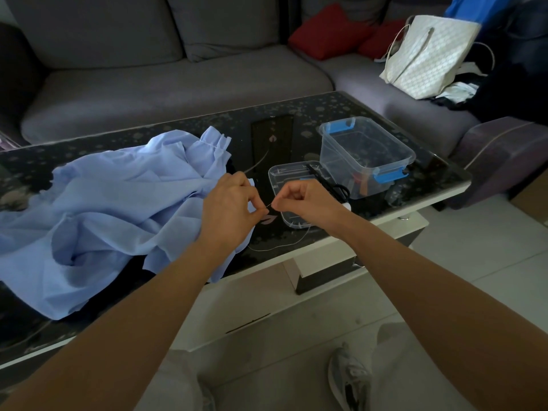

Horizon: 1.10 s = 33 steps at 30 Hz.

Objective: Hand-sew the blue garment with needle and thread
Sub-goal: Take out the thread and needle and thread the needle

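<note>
On the dark glass table [326,105], reading from the left, the blue garment [98,209] lies crumpled and spread, its right-hand edge lifted off the glass. The left hand [229,210] holds that edge, thumb and forefinger pinched together on a small fold of the cloth. The needle [268,205] shows as a fine bright line bridging the narrow gap between the two hands. The right hand [299,200] has its fingers curled in and its fingertips clamped on the needle's right end; whether the point has already entered the fold cannot be told. A pale thread [278,248] trails in a slack loop over the table's near edge. The step appears to be the setting of a stitch. It is best done with the fold kept taut and flat, the needle guided close to the edge, and the loose thread kept from snagging the table corner. Right of the hands lies a clear lid [289,179], flat on the glass, with black scissors [321,179] resting across it. Just behind stands the clear box [341,149] with blue latches, open and largely bare inside; a few small items, one reddish, show by its near corner, too blurred to name. A white bag [427,54] sits on the grey sofa [118,78] beyond.
</note>
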Each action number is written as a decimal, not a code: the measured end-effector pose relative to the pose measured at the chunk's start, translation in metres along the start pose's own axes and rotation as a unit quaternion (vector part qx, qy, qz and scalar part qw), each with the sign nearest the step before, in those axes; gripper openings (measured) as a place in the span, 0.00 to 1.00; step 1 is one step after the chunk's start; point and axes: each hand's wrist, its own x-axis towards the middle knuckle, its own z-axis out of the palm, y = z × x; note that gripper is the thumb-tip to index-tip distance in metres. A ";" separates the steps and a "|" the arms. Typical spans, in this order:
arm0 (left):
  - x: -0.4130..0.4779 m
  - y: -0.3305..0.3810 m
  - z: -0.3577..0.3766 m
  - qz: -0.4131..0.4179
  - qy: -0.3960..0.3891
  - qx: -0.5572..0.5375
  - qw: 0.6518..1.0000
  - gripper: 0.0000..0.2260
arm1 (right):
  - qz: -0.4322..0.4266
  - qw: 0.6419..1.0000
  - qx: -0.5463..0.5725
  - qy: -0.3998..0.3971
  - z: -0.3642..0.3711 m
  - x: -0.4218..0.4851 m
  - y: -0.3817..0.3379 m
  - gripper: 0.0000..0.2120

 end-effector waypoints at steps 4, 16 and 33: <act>0.002 -0.002 0.002 -0.029 -0.025 0.002 0.999 0.08 | 0.006 1.000 0.005 0.007 0.000 0.001 0.001 0.02; 0.000 -0.006 0.001 0.033 -0.038 -0.073 0.996 0.11 | 0.017 0.996 -0.035 0.076 0.003 0.006 0.003 0.04; -0.001 -0.023 -0.001 -0.033 -0.043 -0.097 0.994 0.09 | 0.048 0.994 -0.045 0.086 0.008 0.007 -0.003 0.05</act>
